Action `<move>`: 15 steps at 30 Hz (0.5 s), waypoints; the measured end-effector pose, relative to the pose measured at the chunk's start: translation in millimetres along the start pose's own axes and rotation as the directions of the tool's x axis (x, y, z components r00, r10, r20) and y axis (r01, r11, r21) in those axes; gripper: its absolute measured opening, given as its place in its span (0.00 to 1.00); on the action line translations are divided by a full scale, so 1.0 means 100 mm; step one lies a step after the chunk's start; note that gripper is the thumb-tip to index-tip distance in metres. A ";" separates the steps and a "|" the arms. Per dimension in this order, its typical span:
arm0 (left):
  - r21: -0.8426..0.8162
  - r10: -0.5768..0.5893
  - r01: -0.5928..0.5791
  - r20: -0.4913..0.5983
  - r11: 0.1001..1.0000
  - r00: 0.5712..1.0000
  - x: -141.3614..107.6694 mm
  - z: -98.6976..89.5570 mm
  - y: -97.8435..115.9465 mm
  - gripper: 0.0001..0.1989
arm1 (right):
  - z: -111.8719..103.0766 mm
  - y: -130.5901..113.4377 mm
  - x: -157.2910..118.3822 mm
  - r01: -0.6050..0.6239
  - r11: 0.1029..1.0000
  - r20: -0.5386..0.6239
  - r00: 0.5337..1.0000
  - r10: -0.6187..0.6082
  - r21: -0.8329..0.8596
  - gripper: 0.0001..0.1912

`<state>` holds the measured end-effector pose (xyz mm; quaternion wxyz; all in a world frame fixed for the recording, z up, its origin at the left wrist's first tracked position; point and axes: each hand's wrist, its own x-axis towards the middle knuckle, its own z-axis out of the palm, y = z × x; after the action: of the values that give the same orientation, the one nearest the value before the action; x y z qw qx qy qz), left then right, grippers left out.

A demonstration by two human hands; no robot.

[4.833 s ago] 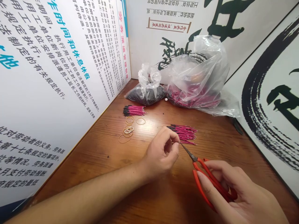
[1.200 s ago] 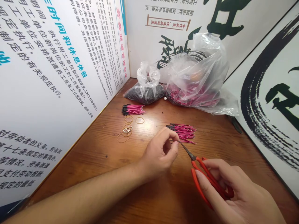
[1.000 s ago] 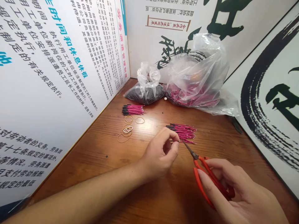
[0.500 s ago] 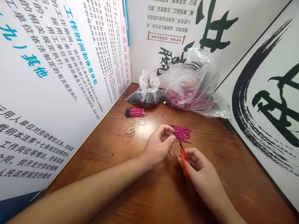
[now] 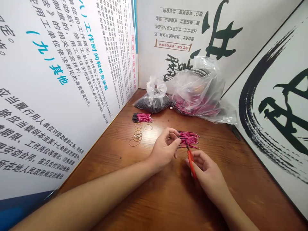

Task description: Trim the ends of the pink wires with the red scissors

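Observation:
My right hand (image 5: 208, 168) is closed around the red handles of a small pair of scissors (image 5: 191, 163), whose dark blades point up and left. To its left, my left hand (image 5: 166, 147) is pinched at the fingertips; whatever lies between them is too small to make out. Just beyond both hands lies a loose pile of pink wires with dark ends (image 5: 190, 138), partly hidden by the left fingers. A neater bundle of pink wires with black ends (image 5: 142, 117) rests farther back on the left.
Several rubber bands (image 5: 137, 136) lie on the wooden table (image 5: 115, 192) left of my left hand. At the back stand a clear bag of black pieces (image 5: 152, 103) and a larger bag of pink wires (image 5: 197, 102). Printed panels (image 5: 96, 64) enclose the table.
The view has shifted slightly, so the table items appear a little lower and to the right. The scissors' tips have moved slightly away from my left fingertips.

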<state>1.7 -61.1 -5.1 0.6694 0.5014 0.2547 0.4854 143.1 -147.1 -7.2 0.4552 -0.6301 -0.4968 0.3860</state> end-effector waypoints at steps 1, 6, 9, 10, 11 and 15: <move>0.001 0.002 -0.002 0.002 1.000 1.000 0.00 0.00 0.00 0.11 | 0.00 0.00 0.00 -0.001 1.000 0.004 1.000 0.001 -0.001 0.15; 0.008 0.001 -0.001 0.011 1.000 1.000 -0.01 0.00 0.03 0.09 | -0.01 0.00 -0.03 0.001 1.000 0.007 1.000 -0.001 0.000 0.14; 0.020 -0.014 0.014 0.002 1.000 1.000 -0.01 0.01 0.05 0.08 | -0.02 0.00 -0.03 0.005 1.000 0.006 1.000 -0.005 -0.007 0.13; 0.021 -0.017 0.017 0.002 1.000 1.000 -0.01 0.01 0.05 0.09 | -0.01 0.00 -0.03 0.009 1.000 0.006 1.000 -0.009 -0.009 0.13; 0.019 -0.020 0.019 0.004 1.000 1.000 -0.01 0.01 0.06 0.09 | -0.01 -0.01 -0.03 0.015 1.000 0.005 1.000 -0.015 -0.012 0.13; -0.026 -0.038 0.038 0.002 0.999 0.999 -0.02 0.03 0.09 0.13 | 0.01 -0.07 -0.06 0.052 0.998 -0.036 0.998 -0.053 -0.023 0.12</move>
<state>0.1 -63.8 4.7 0.6850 0.4882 0.2574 0.4755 138.7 -152.2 -1.1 0.4673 -0.6287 -0.5090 0.3568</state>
